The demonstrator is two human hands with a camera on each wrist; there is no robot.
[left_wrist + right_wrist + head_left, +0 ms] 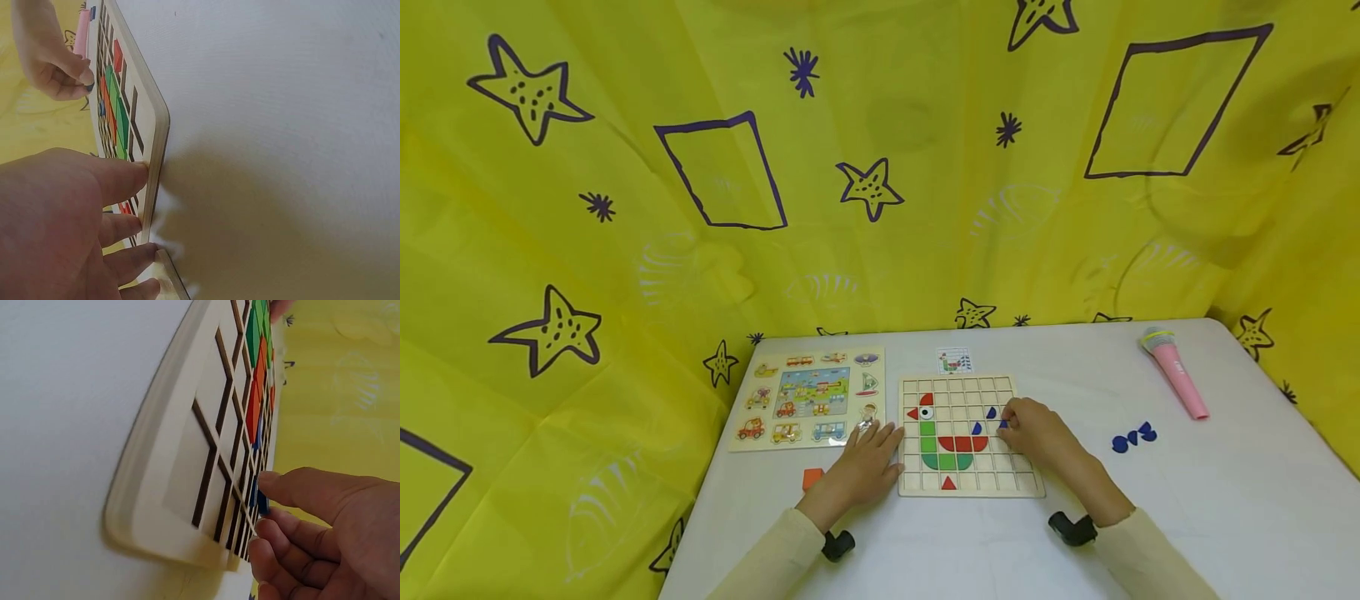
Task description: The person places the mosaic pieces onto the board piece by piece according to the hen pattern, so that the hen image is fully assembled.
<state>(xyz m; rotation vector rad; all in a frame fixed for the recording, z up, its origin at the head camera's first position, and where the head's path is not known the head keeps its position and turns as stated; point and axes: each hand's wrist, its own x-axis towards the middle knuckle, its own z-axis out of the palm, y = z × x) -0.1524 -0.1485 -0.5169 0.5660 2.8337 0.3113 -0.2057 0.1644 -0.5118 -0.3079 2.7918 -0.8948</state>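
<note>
A wooden grid board [1018, 482] lies on the white table, with red, green and blue flat pieces forming a bird-like figure. Over its right side, my right hand [1036, 429] pinches a small blue piece [263, 503] between thumb and fingers, close to the grid cells. Two blue pieces, one [991, 412] higher and one [977, 428] lower, sit in the grid just left of those fingertips. At the board's left edge rests my left hand [867, 462], fingers extended, its thumb touching the wooden rim in the left wrist view. A red triangle [949, 482] lies in the bottom row.
Several loose blue pieces [1133, 437] lie right of the board, with a pink microphone [1183, 379] farther back. Behind the board is a small picture card [955, 361]. A vehicle puzzle board [745, 444] stands left, and an orange block [812, 477] is beside my left wrist.
</note>
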